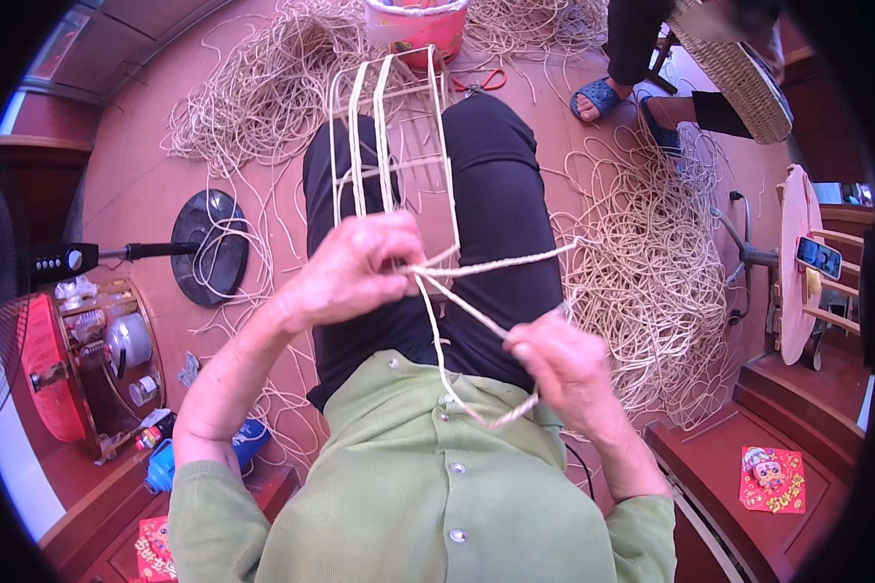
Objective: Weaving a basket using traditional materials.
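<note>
A light frame strung with lengthwise pale cords rests over my lap, between and on my dark-trousered legs. My left hand is closed at its near end, pinching the pale cord where several strands meet. My right hand, lower and to the right, is closed on a strand pulled out diagonally from that junction. A loose loop of cord hangs down between the hands over my green top. The fingertips of my left hand are partly hidden.
Heaps of cord cover floor areas around me. A pink bucket and red-handled scissors lie beyond the frame. Another person's sandalled foot is upper right. A fan base stands left; a wooden stool with a phone is right.
</note>
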`<state>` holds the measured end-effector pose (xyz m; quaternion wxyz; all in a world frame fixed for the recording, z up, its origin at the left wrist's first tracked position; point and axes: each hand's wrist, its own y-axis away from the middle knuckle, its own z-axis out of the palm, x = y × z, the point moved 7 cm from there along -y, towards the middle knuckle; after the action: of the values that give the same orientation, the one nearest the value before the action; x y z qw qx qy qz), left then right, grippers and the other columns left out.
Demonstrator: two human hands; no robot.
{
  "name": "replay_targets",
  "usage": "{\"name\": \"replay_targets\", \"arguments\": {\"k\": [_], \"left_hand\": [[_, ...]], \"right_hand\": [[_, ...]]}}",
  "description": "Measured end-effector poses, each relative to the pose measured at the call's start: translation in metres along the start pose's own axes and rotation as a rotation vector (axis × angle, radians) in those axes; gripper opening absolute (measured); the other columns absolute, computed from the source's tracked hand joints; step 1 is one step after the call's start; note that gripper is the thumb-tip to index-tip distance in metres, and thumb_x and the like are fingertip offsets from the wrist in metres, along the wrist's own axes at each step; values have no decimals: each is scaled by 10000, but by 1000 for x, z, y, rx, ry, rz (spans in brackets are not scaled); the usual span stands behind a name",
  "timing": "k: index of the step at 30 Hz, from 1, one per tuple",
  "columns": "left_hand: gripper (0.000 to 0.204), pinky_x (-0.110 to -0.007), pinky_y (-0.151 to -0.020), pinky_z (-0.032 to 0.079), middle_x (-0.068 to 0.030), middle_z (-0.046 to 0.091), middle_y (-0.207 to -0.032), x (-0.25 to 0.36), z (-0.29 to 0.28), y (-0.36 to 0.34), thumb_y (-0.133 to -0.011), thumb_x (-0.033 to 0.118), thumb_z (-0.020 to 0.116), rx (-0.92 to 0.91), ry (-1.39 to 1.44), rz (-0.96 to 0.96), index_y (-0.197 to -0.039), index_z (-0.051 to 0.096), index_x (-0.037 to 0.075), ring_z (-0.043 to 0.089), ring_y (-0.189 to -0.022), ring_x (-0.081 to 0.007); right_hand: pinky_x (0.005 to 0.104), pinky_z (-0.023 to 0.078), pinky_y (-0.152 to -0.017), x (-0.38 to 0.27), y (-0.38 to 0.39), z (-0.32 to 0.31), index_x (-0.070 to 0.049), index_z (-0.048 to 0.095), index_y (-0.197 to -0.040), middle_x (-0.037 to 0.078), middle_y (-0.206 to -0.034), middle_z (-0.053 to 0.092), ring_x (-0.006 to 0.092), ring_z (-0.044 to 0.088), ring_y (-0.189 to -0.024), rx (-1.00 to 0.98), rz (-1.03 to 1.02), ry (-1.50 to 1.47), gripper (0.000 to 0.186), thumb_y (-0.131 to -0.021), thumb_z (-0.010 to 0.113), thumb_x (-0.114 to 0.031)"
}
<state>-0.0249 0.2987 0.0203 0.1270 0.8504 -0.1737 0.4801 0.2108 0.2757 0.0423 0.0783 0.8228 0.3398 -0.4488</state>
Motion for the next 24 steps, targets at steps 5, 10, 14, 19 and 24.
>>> {"name": "replay_targets", "arguments": {"k": [5,10,14,19,24], "left_hand": [[189,-346,-689,471,-68,563,-868,5,1,-6,-705,12,744,6,-60,-21,-850,623,-6,578,-790,-223],[213,-350,-691,470,-68,552,-856,3,2,-4,-710,36,766,32,-96,55,-853,613,-6,578,-791,-231],[187,-378,-703,486,-83,567,-871,4,2,0,-722,62,749,51,-70,12,-855,633,2,606,-801,-264],[158,-411,-711,495,-90,567,-871,-1,1,3,-744,100,730,40,-85,-27,-857,657,18,627,-801,-295],[149,-430,-717,507,-99,577,-890,7,4,6,-767,106,728,170,-99,90,-871,664,21,644,-833,-314]], "right_hand": [[319,481,-564,-30,-10,-8,-135,661,-1329,5,-896,610,163,613,-781,108,-221,280,581,-769,811,-107],[307,408,-595,-58,-26,45,-141,727,-1066,-34,-800,596,132,553,-689,-109,-572,205,293,-774,732,-170],[294,439,-614,-88,-63,15,-166,727,-1092,-24,-841,597,130,567,-712,14,-665,165,350,-743,740,-144],[304,416,-659,-51,-54,50,-135,675,-1031,-3,-832,461,139,536,-782,-226,-728,477,260,-786,661,-220],[345,423,-628,-62,-107,17,-110,686,-883,8,-814,538,176,566,-745,225,-723,275,257,-652,750,-202]]}}
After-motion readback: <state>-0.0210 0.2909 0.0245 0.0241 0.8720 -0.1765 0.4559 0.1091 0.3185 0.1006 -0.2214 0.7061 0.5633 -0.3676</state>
